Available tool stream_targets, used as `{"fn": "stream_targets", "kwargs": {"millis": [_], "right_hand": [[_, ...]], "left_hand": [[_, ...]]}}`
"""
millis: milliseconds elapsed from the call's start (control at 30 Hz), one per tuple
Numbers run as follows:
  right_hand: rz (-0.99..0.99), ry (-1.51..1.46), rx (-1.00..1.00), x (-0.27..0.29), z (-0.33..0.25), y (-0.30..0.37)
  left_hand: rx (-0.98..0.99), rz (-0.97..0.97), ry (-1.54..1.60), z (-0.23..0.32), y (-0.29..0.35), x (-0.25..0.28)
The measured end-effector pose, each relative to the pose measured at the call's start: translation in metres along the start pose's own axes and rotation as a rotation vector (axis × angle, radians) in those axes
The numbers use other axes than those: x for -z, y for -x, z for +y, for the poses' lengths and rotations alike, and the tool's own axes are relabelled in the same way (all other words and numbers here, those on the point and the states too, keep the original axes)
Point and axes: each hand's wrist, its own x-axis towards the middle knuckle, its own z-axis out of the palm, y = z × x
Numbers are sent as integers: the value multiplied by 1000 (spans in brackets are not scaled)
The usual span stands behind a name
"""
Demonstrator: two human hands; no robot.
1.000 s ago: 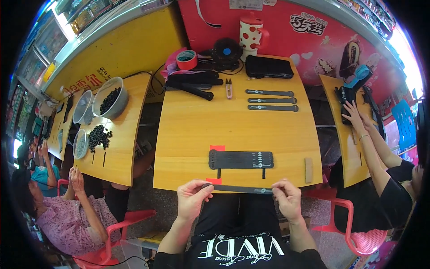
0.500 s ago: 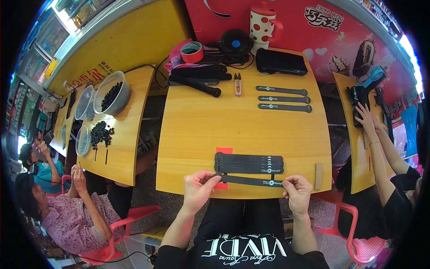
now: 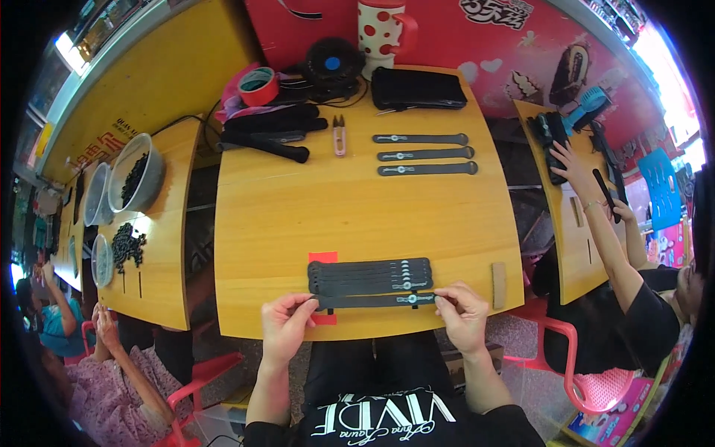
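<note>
A dark grey strap with a pale printed mark is stretched level between my two hands, just in front of a stack of the same straps. My left hand pinches its left end between thumb and fingers. At its right end, my right hand pinches in the same way. The strap stack lies fanned in overlapping rows, round ends at the left. Red tape on the tabletop shows behind and in front of the stack's left side. Thin black strips partly show under the held strap.
Three separate straps lie toward the back right. Pink-handled thread snips, a black pouch, tape roll, fan and spotted tumbler stand farther back. A brown strip lies right. Co-workers sit at both side tables.
My view has swung right, so the table sits farther left. The held strap, slanted before, is now straighter, still pinched at both ends. The right co-worker now holds up a black strip.
</note>
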Motion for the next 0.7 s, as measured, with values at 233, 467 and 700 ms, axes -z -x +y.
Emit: {"fn": "stream_targets", "kwargs": {"millis": [233,467,700], "right_hand": [[62,161,-8,-7,15,0],[116,216,-3,-14,14,-2],[151,251,15,-15,15,-5]], "left_hand": [[-24,53,-66,-3,-5,-2],[-50,61,-88,-5,-6,-2],[-73,70,-125,-4,-8,-5]]}}
